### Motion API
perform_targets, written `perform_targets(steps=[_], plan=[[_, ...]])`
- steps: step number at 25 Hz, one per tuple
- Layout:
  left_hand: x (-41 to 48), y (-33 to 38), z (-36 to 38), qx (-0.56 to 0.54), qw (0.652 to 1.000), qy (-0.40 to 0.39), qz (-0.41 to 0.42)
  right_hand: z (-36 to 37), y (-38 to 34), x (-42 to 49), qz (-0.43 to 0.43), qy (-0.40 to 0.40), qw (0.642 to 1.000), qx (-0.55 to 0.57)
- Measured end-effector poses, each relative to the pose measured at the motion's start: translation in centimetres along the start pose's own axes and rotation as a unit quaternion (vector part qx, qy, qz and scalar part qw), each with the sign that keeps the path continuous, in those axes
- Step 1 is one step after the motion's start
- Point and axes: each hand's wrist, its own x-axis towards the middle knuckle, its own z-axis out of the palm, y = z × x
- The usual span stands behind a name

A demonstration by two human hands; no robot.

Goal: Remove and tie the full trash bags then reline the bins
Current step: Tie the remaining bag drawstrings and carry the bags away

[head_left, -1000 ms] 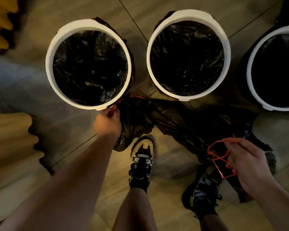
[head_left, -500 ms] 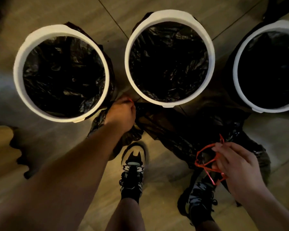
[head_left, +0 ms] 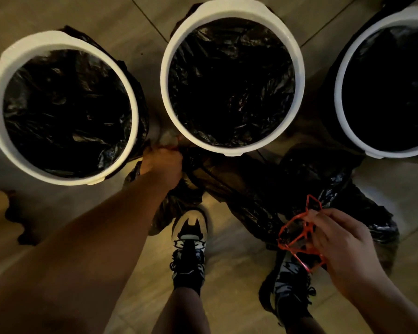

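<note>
Two crumpled blk bags (floor): L hand grips one, R hand pinches drawstring.

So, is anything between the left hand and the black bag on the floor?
Nothing visible. The left hand grips the bag at its edge, in the gap between the left bin and the middle bin. The right hand holds its red drawstring.

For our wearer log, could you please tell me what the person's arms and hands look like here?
Both are bare: the left hand and right hand wear no gloves, and no sleeve, watch or bracelet shows on the left forearm or right forearm. In this dim light no ring can be made out.
</note>
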Motion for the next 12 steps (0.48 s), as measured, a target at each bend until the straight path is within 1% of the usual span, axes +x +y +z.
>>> perform_targets(steps=[1, 2, 4, 5, 6, 8, 9, 10, 11, 12], plan=[[-1.2, -0.1, -0.2, -0.063, 0.997, 0.037, -0.005, 0.0, -0.2, -0.1, 0.002, -0.006, 1.000, -0.007], [-2.6, -0.1, -0.3, -0.148, 0.986, 0.081, -0.012, -0.1, -0.4, -0.3, 0.002, -0.007, 1.000, -0.008], [-6.1, -0.1, -0.7, -0.324, 0.932, 0.158, -0.043, -0.2, -0.7, -0.9, 0.012, 0.006, 1.000, -0.002], [-7.9, -0.2, -1.0, -0.393, 0.901, 0.171, -0.070, -0.3, -0.9, -1.3, 0.018, 0.013, 1.000, 0.007], [-9.9, 0.0, -1.3, -0.457, 0.866, 0.173, -0.105, -0.6, -1.1, -1.7, 0.027, 0.018, 0.999, 0.025], [-13.4, 0.4, -1.9, -0.584, 0.775, 0.171, -0.168, -1.4, -1.3, -2.5, 0.040, 0.026, 0.997, 0.062], [-15.0, 0.7, -2.2, -0.638, 0.727, 0.170, -0.189, -1.9, -1.3, -2.9, 0.045, 0.030, 0.997, 0.063], [-16.4, 1.0, -2.7, -0.673, 0.692, 0.164, -0.200, -2.4, -1.2, -3.2, 0.053, 0.035, 0.997, 0.053], [-17.7, 1.2, -3.0, -0.688, 0.678, 0.156, -0.205, -2.8, -1.1, -3.5, 0.060, 0.040, 0.997, 0.038], [-19.0, 1.3, -3.3, -0.681, 0.686, 0.150, -0.210, -3.2, -1.1, -4.0, 0.063, 0.041, 0.997, 0.023]])
